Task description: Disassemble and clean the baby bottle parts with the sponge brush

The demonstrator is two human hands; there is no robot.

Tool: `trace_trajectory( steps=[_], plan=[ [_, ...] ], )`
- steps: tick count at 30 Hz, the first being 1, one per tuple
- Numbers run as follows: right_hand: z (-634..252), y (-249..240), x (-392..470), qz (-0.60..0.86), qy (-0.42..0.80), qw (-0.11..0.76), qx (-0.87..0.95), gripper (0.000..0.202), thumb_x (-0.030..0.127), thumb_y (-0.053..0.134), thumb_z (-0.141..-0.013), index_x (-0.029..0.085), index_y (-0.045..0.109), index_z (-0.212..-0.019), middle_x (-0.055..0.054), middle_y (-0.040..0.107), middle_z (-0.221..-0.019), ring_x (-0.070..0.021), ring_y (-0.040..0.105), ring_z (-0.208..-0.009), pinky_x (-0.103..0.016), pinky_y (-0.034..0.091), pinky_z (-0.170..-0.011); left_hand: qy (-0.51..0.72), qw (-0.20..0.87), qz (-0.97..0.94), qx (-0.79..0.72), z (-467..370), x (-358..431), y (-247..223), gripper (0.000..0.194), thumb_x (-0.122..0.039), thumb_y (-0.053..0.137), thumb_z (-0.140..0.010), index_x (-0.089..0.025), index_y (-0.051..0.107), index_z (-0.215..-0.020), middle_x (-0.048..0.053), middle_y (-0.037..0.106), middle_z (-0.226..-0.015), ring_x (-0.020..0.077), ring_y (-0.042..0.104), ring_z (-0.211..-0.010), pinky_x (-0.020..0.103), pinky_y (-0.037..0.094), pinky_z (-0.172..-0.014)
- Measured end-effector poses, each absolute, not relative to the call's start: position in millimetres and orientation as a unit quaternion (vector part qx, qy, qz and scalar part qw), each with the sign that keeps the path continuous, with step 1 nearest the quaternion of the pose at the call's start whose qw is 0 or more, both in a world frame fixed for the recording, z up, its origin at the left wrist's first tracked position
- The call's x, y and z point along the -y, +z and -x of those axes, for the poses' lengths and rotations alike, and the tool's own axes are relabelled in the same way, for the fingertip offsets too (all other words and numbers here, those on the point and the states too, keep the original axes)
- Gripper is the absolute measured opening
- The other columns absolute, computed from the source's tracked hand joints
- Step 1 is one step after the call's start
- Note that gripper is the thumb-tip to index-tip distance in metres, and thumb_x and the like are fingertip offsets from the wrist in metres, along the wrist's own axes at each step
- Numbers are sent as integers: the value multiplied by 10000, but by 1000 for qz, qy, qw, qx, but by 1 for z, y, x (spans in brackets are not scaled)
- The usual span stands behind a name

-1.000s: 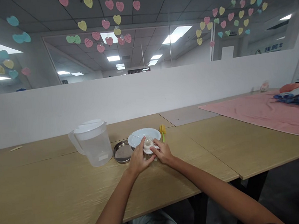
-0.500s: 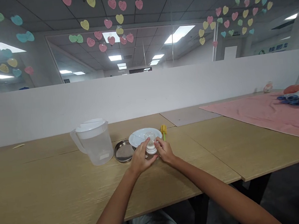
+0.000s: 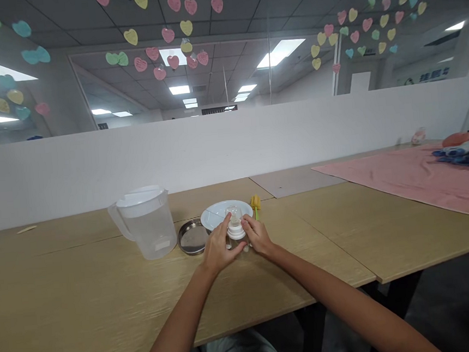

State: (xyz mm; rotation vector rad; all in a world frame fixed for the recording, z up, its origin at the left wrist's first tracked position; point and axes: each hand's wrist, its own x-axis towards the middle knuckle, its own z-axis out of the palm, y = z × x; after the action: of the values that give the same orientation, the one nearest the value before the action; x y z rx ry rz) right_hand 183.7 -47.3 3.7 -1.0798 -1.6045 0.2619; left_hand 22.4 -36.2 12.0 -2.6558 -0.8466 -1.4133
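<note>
While fingers clasp bottle, axis vertical, dome up

A small bottle is held upright between your left grip and your right grip at the tabletop, a clear dome cover fitted above its stepped white collar. You see little of the transparent lower body; whether the base touches down cannot be told.
</note>
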Motion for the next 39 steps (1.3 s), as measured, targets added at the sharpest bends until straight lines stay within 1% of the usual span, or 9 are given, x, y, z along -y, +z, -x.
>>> trace_trajectory(
  steps=[11, 17, 20, 22, 26, 29, 32, 36, 39],
  plan=[
    [-186, 3, 48, 432, 109, 539, 715, 392, 538, 348, -888, 188, 471, -763, 18, 474, -588, -124, 452, -533, -231, 326, -529, -454, 17, 861, 228, -21, 34, 10, 807, -410, 564, -806, -141, 135, -1434, 173, 459, -1346, 264, 465, -1224, 413, 422, -982],
    [-190, 2, 46, 423, 84, 517, 739, 375, 533, 383, -872, 180, 507, -850, -5, 531, -653, -140, 488, -579, -237, 347, -559, -446, -3, 874, 192, -16, 31, 10, 725, -418, 440, -875, -123, 97, -1442, 184, 445, -1353, 257, 453, -1225, 413, 406, -979],
    [-191, 2, 46, 429, 67, 504, 747, 341, 524, 444, -841, 186, 489, -827, 4, 536, -643, -133, 478, -556, -229, 332, -544, -446, -6, 873, 196, -15, 32, 10, 687, -425, 389, -894, -122, 108, -1442, 185, 454, -1343, 256, 483, -1186, 410, 414, -955],
    [-192, 2, 47, 435, 59, 497, 748, 323, 513, 473, -826, 191, 469, -798, 14, 530, -627, -125, 465, -536, -223, 318, -529, -445, -4, 871, 206, -15, 32, 10, 675, -424, 377, -898, -126, 114, -1443, 180, 494, -1303, 250, 522, -1128, 398, 431, -920],
    [-191, 2, 48, 445, 47, 488, 749, 312, 499, 492, -816, 188, 474, -804, 20, 532, -606, -123, 462, -523, -218, 313, -519, -442, 3, 865, 238, -15, 33, 9, 675, -410, 393, -895, -126, 119, -1442, 161, 582, -1176, 227, 584, -983, 367, 464, -841],
    [-190, 3, 48, 451, 37, 485, 748, 317, 495, 496, -815, 179, 503, -821, 13, 553, -602, -125, 476, -520, -218, 319, -515, -444, 7, 861, 248, -15, 33, 8, 678, -398, 413, -888, -119, 131, -1439, 154, 604, -1131, 217, 597, -949, 359, 468, -837],
    [-190, 3, 49, 453, 36, 482, 749, 340, 493, 486, -825, 165, 546, -890, -10, 595, -648, -138, 516, -555, -223, 353, -540, -451, 5, 858, 245, -15, 32, 7, 687, -384, 430, -883, -113, 131, -1438, 159, 596, -1155, 219, 593, -990, 351, 467, -858],
    [-189, 2, 49, 459, 42, 478, 748, 391, 493, 482, -835, 149, 573, -999, -40, 636, -724, -159, 558, -609, -238, 390, -580, -457, 0, 858, 236, -16, 33, 7, 702, -357, 440, -880, -130, 90, -1444, 166, 529, -1273, 227, 552, -1104, 351, 460, -899],
    [-189, 2, 49, 461, 54, 477, 746, 461, 481, 489, -839, 146, 525, -1154, -43, 647, -748, -163, 571, -621, -243, 397, -588, -457, -7, 859, 231, -16, 35, 9, 698, -337, 436, -881, -143, 76, -1446, 159, 490, -1322, 225, 521, -1156, 363, 450, -931]
  ],
)
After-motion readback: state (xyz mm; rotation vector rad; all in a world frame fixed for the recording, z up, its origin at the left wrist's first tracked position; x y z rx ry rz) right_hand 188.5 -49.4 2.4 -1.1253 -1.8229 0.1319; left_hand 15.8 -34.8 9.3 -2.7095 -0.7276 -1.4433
